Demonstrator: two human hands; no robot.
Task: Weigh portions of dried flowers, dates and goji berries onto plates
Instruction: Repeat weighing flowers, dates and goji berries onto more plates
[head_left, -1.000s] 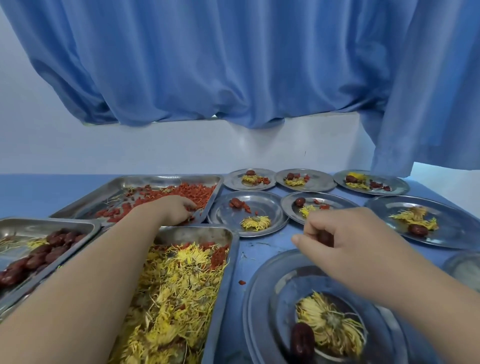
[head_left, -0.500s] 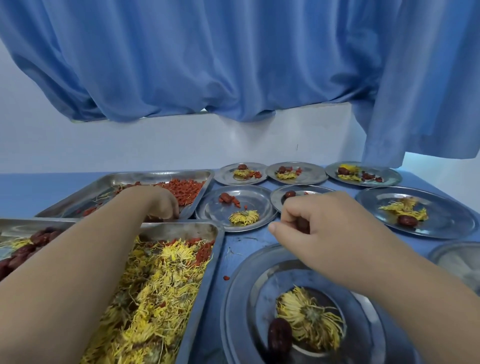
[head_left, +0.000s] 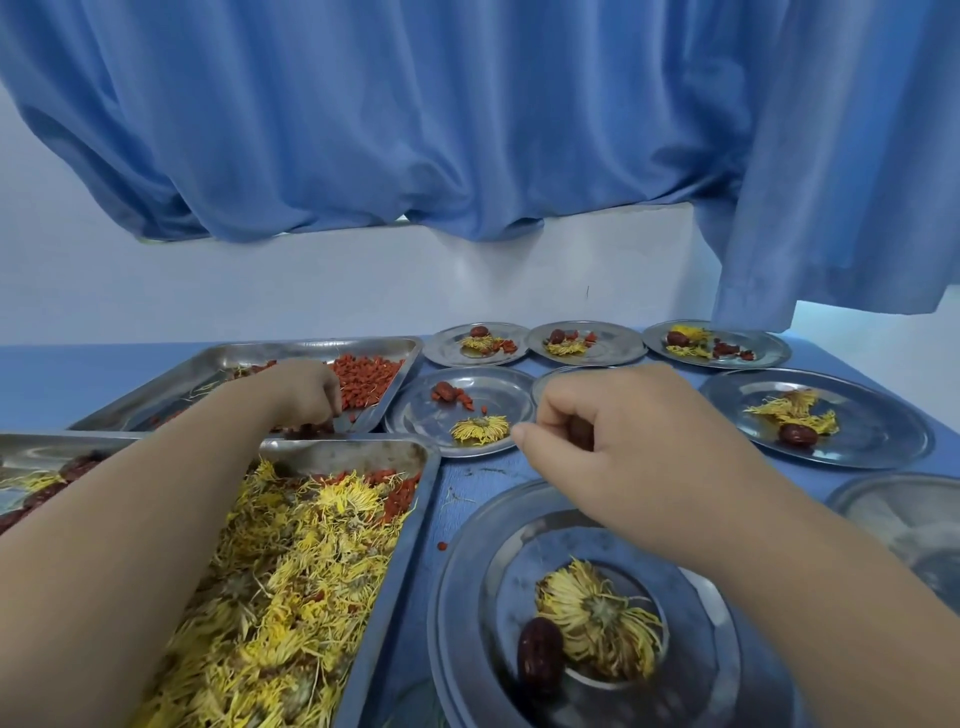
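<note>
Three trays (head_left: 234, 353) and eight plates (head_left: 857, 447) fill a blue counter (head_left: 31, 379) under blue curtains (head_left: 467, 130). Beyond the flower tray (head_left: 410, 525), left hand (head_left: 306, 389) curls into goji berries (head_left: 371, 376), grasp unclear; right of that tray, right hand (head_left: 623, 441) grips a date (head_left: 582, 434)

Yellow flower (head_left: 597, 618), dark date (head_left: 540, 657) on plate (head_left: 467, 587)
</note>
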